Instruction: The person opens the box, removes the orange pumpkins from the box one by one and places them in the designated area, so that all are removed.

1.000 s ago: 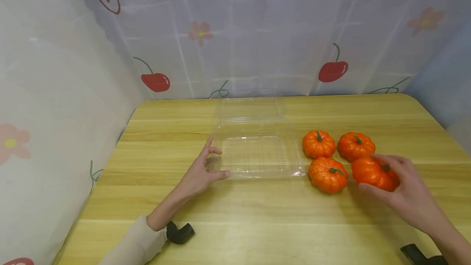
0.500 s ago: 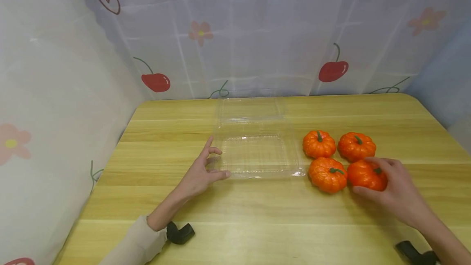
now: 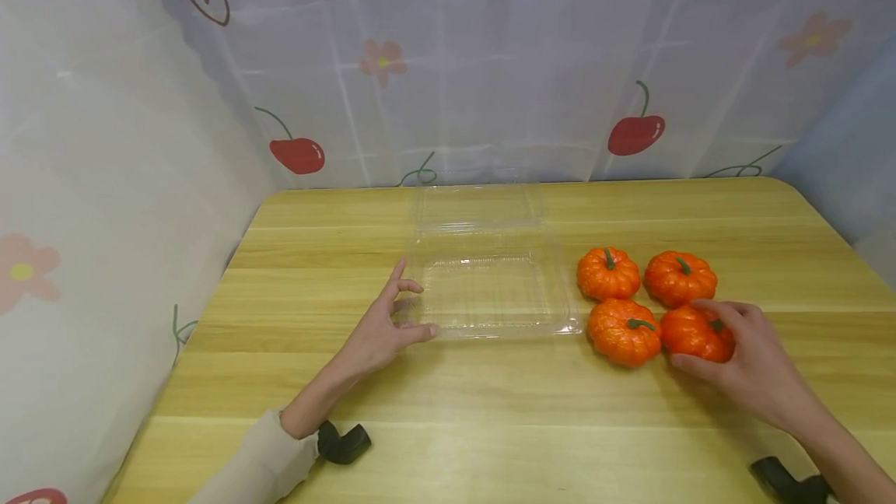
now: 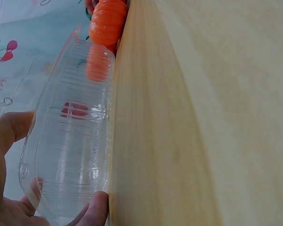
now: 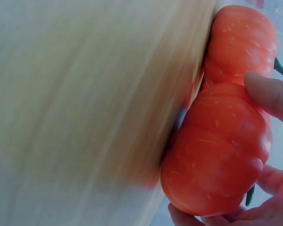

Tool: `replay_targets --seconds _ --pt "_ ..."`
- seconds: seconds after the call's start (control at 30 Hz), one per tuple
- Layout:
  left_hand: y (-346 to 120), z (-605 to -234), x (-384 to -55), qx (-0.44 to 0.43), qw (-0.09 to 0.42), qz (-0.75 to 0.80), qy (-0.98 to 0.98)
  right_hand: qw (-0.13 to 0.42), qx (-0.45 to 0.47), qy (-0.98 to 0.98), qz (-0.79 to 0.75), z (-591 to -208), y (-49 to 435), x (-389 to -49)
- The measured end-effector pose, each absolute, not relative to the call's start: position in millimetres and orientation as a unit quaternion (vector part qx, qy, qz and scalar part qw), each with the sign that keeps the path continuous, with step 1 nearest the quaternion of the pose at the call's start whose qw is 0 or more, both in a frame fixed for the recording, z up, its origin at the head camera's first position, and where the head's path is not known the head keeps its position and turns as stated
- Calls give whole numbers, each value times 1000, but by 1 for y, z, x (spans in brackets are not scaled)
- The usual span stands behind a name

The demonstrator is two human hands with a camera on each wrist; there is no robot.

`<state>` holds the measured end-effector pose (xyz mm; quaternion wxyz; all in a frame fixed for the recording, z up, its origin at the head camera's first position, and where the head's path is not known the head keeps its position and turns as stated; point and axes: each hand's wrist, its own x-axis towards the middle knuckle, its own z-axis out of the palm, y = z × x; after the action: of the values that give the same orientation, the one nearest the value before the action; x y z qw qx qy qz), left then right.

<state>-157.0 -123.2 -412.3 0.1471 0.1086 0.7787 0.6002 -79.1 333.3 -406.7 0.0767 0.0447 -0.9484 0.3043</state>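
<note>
A clear plastic clamshell box (image 3: 504,330) lies with its lid (image 3: 479,207) folded back on the table. The left hand (image 3: 378,337) holds its left end, the thumb at the near corner and the other fingers spread along the side. In the left wrist view, thumb and fingertips span the box's wall (image 4: 68,141). The right hand (image 3: 759,372) grips an orange pumpkin (image 3: 693,333) between thumb and fingers. Beside that one sits another pumpkin (image 3: 623,333), and two more, a left pumpkin (image 3: 607,274) and a right pumpkin (image 3: 679,280), stand behind. The right wrist view shows the gripped pumpkin (image 5: 217,150) close up.
The wood-grain table (image 3: 448,426) ends at a printed curtain (image 3: 490,68) hanging along the back. Another patterned sheet (image 3: 105,177) closes off the left side. Dark wrist-worn pieces show below both hands.
The right hand has brought its pumpkin leftward, up against the near-left pumpkin, then stayed almost still. The left hand and the box have kept their place.
</note>
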Motion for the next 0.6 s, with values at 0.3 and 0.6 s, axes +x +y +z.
replay_targets --seconds 0.3,0.6 --pt "-122 -412 -158 110 145 600 779 77 51 -949 301 -409 336 -80" --pt "-120 -412 -152 116 136 594 785 86 57 -947 304 -409 335 -81"
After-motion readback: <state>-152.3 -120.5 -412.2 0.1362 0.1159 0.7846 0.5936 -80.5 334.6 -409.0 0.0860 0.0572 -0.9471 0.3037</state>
